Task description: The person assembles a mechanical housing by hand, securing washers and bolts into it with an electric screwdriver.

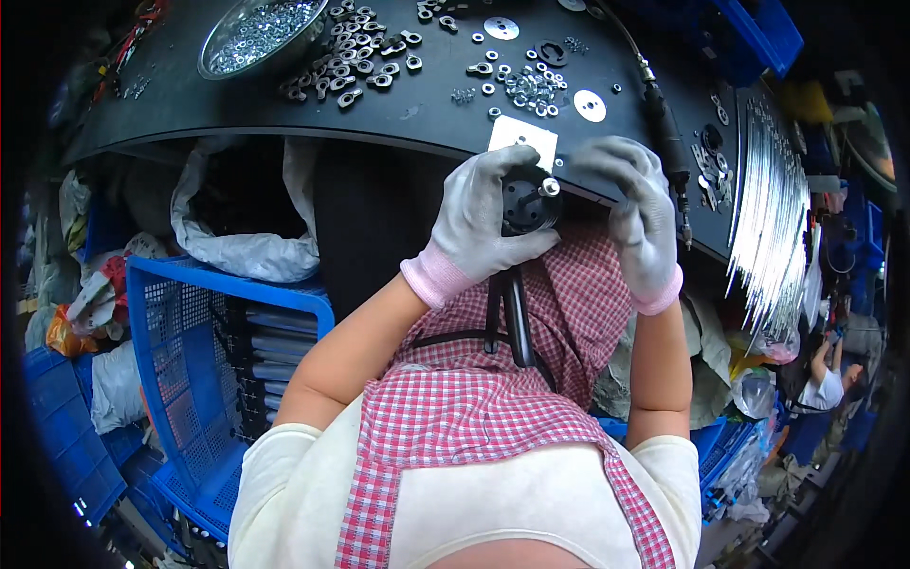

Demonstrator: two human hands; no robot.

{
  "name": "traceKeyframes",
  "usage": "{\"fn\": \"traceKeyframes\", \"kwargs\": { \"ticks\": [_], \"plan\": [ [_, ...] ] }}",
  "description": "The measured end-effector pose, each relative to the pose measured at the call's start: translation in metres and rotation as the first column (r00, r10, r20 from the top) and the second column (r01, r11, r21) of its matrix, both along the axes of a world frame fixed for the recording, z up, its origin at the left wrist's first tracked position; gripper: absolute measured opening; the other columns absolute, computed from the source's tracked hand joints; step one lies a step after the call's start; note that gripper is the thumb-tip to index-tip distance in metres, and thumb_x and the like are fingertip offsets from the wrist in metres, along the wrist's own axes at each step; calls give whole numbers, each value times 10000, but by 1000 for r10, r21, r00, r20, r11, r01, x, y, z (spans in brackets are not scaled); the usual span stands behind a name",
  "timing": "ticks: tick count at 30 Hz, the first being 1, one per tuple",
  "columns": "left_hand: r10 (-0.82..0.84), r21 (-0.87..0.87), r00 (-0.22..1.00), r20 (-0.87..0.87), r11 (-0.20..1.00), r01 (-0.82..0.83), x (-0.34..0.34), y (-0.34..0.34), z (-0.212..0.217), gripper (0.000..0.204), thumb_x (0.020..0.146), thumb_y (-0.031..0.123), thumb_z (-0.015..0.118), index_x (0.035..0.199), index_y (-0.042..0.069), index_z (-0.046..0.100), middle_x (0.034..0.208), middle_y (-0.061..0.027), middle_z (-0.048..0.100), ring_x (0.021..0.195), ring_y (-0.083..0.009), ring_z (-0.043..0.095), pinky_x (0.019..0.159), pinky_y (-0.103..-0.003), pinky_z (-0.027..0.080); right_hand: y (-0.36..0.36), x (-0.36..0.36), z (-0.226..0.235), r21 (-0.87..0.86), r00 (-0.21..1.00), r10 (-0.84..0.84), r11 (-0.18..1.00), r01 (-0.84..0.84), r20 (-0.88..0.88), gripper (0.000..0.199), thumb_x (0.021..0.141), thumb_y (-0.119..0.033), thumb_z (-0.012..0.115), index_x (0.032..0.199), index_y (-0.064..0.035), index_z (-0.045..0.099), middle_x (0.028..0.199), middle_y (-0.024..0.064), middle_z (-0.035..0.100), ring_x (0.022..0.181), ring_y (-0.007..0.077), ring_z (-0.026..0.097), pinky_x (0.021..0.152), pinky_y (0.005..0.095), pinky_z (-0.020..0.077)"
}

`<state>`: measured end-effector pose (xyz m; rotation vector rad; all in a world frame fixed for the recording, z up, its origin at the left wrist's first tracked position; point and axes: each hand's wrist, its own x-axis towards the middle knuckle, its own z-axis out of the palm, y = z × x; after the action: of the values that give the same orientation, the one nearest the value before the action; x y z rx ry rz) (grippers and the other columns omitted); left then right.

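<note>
In my gloved left hand [474, 218] is a round black part with holes in its face [519, 211]; the fingers and thumb wrap round its rim. A short silver fitting [549, 188] stands up from that face. Black bars [517, 318] extend below the part, over my lap. To its right, apart from it, hovers my gloved right hand [645, 213]. Its thumb and fingers are apart, the fingertips are blurred, and nothing shows between them. Just beyond the black part, a white square plate [524, 139] lies at the table's edge.
The dark table [209, 109] holds a bowl of small metal pieces [261, 43], metal ring-ended parts [355, 57], loose nuts [533, 87] and silver discs [590, 105]. A hanging black tool [666, 137] and long metal rods [763, 209] are at right. A blue crate [161, 370] stands left.
</note>
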<state>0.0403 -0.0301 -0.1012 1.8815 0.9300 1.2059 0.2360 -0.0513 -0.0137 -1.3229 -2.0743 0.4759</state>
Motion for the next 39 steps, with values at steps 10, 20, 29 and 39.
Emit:
{"fn": "traceKeyframes", "kwargs": {
  "ticks": [10,20,29,39],
  "plan": [
    [-1,101,1000,-27,995,4,2,3,4,756,611,139,809,1242,54,403,1136,-119,546,1056,-244,563,922,-356,448,-7,-14,-26,26,959,-48,998,58,-281,639,954,-550,284,1083,-60,673,1136,126,612,1164,317,478,1023,415,306],
    [-6,36,1000,-8,999,6,1,-1,3,770,589,263,815,1236,81,439,1160,-84,540,1093,-287,522,963,-394,376,-12,-10,-31,-70,928,-77,996,55,-365,718,927,-623,249,1129,-62,650,1194,152,571,1132,331,484,1011,431,308],
    [-23,-28,994,-105,999,20,-2,-3,20,718,593,289,809,1184,67,466,1151,-113,555,1073,-307,540,953,-410,389,9,1,-37,-122,802,-293,955,270,-520,334,903,-195,504,653,-11,629,760,85,651,813,195,590,751,310,448],
    [-37,87,998,43,996,33,1,15,44,220,645,63,760,770,57,580,862,-87,653,860,-243,635,771,-354,483,209,54,-35,-95,895,-363,912,398,260,283,838,-246,577,1061,-94,662,1087,133,633,1027,312,589,913,379,445]
  ]
}}
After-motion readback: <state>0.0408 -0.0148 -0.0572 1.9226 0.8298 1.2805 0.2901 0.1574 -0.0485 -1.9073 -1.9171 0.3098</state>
